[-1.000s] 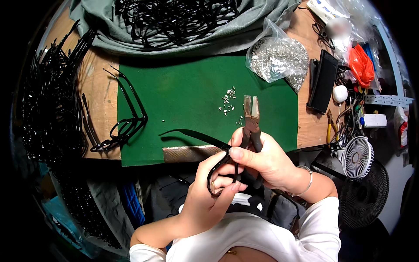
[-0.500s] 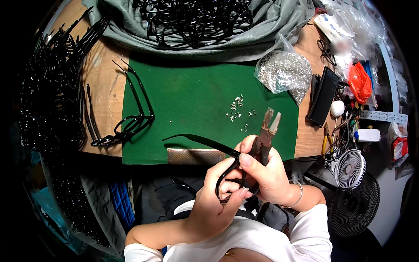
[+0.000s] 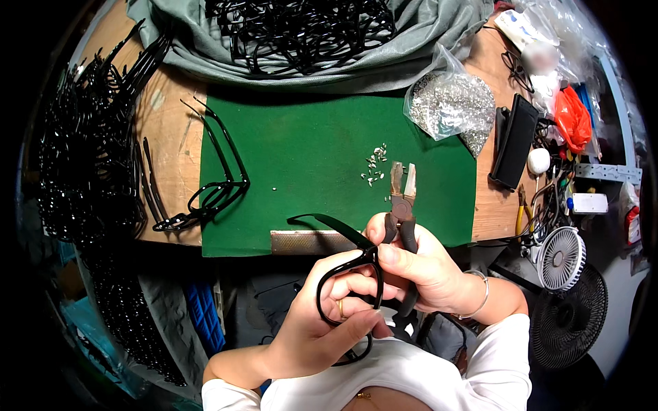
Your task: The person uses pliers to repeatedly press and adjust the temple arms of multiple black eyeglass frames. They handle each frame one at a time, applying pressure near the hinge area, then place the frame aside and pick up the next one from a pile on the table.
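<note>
My left hand [image 3: 312, 318] is closed on a black glasses frame [image 3: 322, 296], its fingers passing through one rim opening. One temple of the frame stretches away over the mat's near edge; the other is hidden. In my right hand [image 3: 428, 270] is a pair of pliers [image 3: 402, 209], jaws pointing away from me and parted, with nothing seen between them. The right thumb also presses on the frame's hinge corner. Small silvery metal pieces [image 3: 374, 164] lie scattered on the green mat [image 3: 301, 151] beyond the pliers.
More black glasses frames [image 3: 219, 195] rest at the mat's left edge, beside a large heap [image 3: 89, 157]. Another pile [image 3: 301, 34] sits on grey cloth at the back. A plastic bag of metal pieces [image 3: 449, 103], a phone-like black object [image 3: 514, 140] and a white fan [image 3: 561, 258] are at right.
The glasses frame has turned in my hands, showing its rims more face-on. The pliers have swung left to point straighter away. The whole view has shifted slightly.
</note>
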{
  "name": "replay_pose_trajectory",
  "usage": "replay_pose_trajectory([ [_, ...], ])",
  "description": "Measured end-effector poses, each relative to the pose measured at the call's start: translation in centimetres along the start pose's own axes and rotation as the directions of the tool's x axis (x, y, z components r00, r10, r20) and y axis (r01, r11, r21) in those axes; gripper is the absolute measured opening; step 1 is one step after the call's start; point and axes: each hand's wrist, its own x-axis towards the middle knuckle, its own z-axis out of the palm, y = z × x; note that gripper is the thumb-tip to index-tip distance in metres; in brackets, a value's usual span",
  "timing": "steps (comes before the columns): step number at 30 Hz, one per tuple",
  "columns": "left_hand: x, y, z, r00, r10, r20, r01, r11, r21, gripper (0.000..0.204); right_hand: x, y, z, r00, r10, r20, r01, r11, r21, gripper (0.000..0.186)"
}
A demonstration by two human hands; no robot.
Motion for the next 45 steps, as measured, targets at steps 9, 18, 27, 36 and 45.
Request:
replay_pose_trajectory([
  [9, -1.5, 1.3, -0.3, 0.981, -0.138, -0.140, 0.132, 0.990, -0.051, 0.051, -2.7, -3.3, -1.9, 0.987, 0.106, 0.121, 0.044, 0.543, -0.838, 0.034],
  [18, -1.7, 0.9, -1.2, 0.993, -0.116, -0.011, 0.117, 0.992, 0.049, 0.046, -2.3, -5.5, 0.1, 0.927, 0.354, 0.126, -0.007, 0.352, -0.936, 0.037],
  [27, -1.5, 0.4, -0.8, 0.993, -0.114, -0.027, 0.116, 0.991, 0.073, 0.047, -2.2, -5.9, -0.2, 0.929, 0.340, 0.146, 0.043, 0.294, -0.955, 0.038],
  [36, -1.4, -0.5, -0.2, 0.997, -0.062, -0.049, 0.065, 0.996, 0.063, 0.047, -2.3, -4.6, -0.1, 0.987, 0.120, 0.108, 0.107, 0.010, -0.994, 0.038],
  [45, -1.0, 0.6, -0.2, 0.990, -0.133, -0.044, 0.135, 0.990, 0.045, 0.049, -0.6, -7.1, -2.7, 0.890, 0.434, 0.139, 0.005, 0.296, -0.955, 0.049],
])
